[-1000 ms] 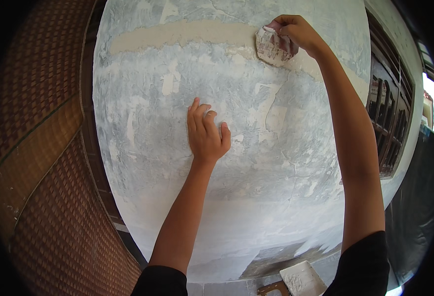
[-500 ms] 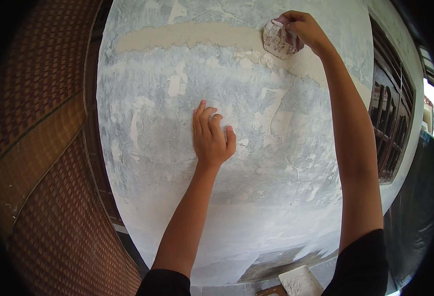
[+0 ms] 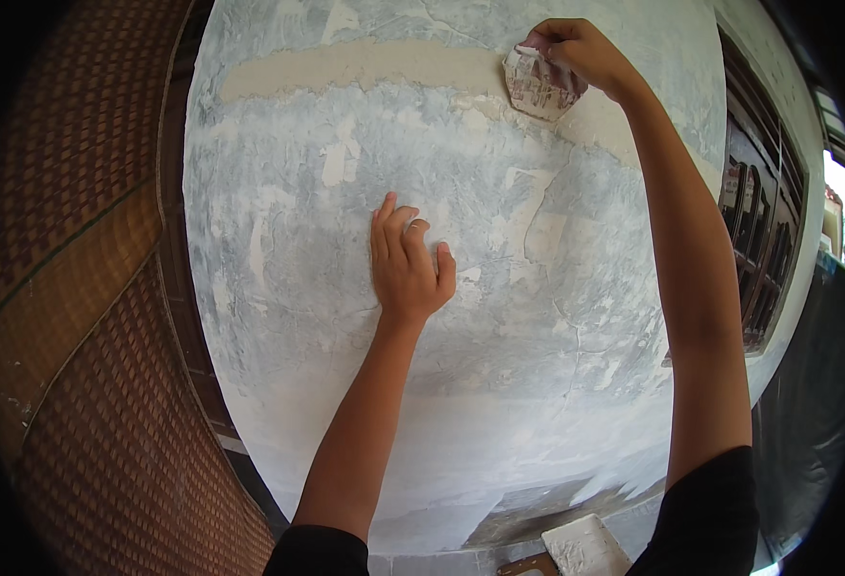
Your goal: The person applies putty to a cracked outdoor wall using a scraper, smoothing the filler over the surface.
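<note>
My right hand (image 3: 571, 53) is up at the top right of the wall (image 3: 441, 326). Its fingers pinch the upper edge of a putty spreader (image 3: 540, 84), a flat, reddish piece smeared with whitish putty, which lies against the wall. A beige strip of putty (image 3: 365, 69) runs to the left of the spreader, and more of it shows to the right below my wrist. Lower and to the left, my left hand (image 3: 410, 264) rests on the patchy grey-white wall, fingers apart and slightly bent, holding nothing.
A woven brown blind (image 3: 106, 403) hangs along the left side. On the right is a dark wooden window (image 3: 758, 221) with bars. At the wall's foot stand a white putty-smeared tray (image 3: 585, 547) and a brown handled object (image 3: 528, 566), partly cut off.
My right hand and the putty spreader have shifted slightly left along the wall. My left hand keeps its place on the wall; the whole view has moved a little.
</note>
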Tool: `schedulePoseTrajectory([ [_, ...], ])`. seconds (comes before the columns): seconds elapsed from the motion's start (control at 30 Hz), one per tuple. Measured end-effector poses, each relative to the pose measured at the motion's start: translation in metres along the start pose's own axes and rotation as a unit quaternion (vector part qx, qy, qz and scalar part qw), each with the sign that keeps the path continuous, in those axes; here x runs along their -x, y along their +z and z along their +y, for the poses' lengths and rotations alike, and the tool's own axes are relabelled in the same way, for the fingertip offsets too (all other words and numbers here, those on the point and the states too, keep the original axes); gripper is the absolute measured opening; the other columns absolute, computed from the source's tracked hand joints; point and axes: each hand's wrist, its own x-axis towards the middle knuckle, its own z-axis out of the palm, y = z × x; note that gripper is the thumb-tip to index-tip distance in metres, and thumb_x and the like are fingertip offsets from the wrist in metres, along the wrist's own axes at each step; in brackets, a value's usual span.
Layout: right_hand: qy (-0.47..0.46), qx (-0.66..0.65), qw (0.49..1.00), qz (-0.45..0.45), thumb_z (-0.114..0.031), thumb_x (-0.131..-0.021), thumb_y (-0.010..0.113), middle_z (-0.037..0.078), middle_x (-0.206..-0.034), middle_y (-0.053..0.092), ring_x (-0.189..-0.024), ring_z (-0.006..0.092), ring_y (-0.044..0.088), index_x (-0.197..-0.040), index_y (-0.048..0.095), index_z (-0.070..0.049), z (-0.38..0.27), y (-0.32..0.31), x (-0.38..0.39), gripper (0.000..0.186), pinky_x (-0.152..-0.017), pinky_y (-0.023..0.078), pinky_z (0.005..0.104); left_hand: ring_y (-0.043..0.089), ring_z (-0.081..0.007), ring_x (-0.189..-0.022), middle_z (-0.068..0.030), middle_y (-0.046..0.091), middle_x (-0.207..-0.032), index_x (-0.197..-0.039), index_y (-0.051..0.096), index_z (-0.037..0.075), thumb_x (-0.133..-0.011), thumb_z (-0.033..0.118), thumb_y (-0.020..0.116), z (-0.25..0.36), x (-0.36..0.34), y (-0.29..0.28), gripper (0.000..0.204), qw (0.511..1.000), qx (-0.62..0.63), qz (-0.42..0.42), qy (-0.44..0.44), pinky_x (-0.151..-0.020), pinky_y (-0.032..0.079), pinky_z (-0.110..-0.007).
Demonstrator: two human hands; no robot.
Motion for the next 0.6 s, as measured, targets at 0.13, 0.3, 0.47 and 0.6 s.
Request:
schedulePoseTrajectory([
  [0.13,0.002,0.014,0.999,0.046,-0.009,-0.093,0.051,0.007,-0.067,0.066,-0.045,0.0132,0.056,-0.116,0.068,-0.002,0.006,-0.006,-0.004,0.029,-0.041,0.045,0.0279,0.046,-0.0468,-0.129,-0.0202,0.052,-0.118,-0.112,0.047,0.002,-0.085,0.016,0.056,0.002,-0.001,0.003,0.031,1.0,-0.003,0.0,0.0,-0.108,0.033,-0.063],
  [0.3,-0.006,0.012,1.0,-0.026,-0.012,-0.095,0.051,0.008,-0.068,0.066,-0.045,0.0135,0.057,-0.114,0.068,-0.002,-0.001,0.003,0.001,0.028,-0.042,0.048,0.0296,0.046,-0.0467,-0.129,-0.0202,0.052,-0.118,-0.111,0.047,0.002,-0.085,0.016,0.056,0.001,-0.001,-0.001,0.031,1.0,-0.004,-0.002,0.002,-0.108,0.033,-0.063],
  [0.47,-0.01,0.026,0.998,0.055,-0.013,-0.095,0.052,0.009,-0.069,0.067,-0.046,0.0134,0.058,-0.115,0.068,-0.001,0.01,-0.006,-0.007,0.028,-0.042,0.048,0.0293,0.045,-0.0468,-0.13,-0.0204,0.052,-0.118,-0.112,0.047,0.002,-0.085,0.015,0.056,0.004,-0.002,0.004,0.031,1.0,0.005,-0.001,-0.002,-0.108,0.033,-0.063],
  [0.6,-0.026,-0.034,0.999,0.013,-0.01,-0.093,0.051,0.009,-0.068,0.067,-0.046,0.0136,0.059,-0.116,0.068,-0.001,0.002,0.0,-0.003,0.03,-0.042,0.048,0.0294,0.046,-0.0467,-0.13,-0.0202,0.052,-0.119,-0.112,0.046,0.002,-0.086,0.015,0.056,0.001,-0.001,0.0,0.031,1.0,-0.003,-0.002,-0.002,-0.108,0.033,-0.063],
])
